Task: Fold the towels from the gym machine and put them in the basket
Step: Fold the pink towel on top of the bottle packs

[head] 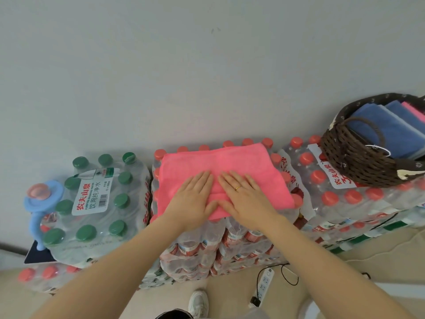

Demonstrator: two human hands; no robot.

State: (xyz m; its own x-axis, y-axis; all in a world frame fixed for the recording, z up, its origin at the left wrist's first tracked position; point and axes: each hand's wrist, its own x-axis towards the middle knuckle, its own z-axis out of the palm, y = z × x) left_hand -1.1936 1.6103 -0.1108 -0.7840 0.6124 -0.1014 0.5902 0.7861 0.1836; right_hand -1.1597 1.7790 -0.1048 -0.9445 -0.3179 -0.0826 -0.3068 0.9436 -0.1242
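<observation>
You are pressing both hands flat on the pink towel (pixel 220 166), side by side and almost touching at the thumbs. Your left hand (pixel 195 196) is lying with the fingers straight and close together, pointing away from you, and the palm is resting on the near half of the towel. Your right hand (pixel 243 196) is lying the same way, fingers straight and only a little spread, with a gold ring (pixel 238 187) on one finger. Neither hand is gripping anything; they are only pushing down on the cloth.

The pink towel is lying folded on top of a pack of red-capped water bottles (pixel 230 238), in the middle of the view, and its near edge is hanging slightly over the front of the pack.

The basket (pixel 358 157) is standing to your right, on another pack of red-capped bottles (pixel 345 199), well apart from your hands. Inside it, folded blue towels (pixel 379 127) are lying, with a pink one (pixel 414 111) beside them at the far side.

To your left, a pack of green-capped bottles (pixel 96 203) is standing.
</observation>
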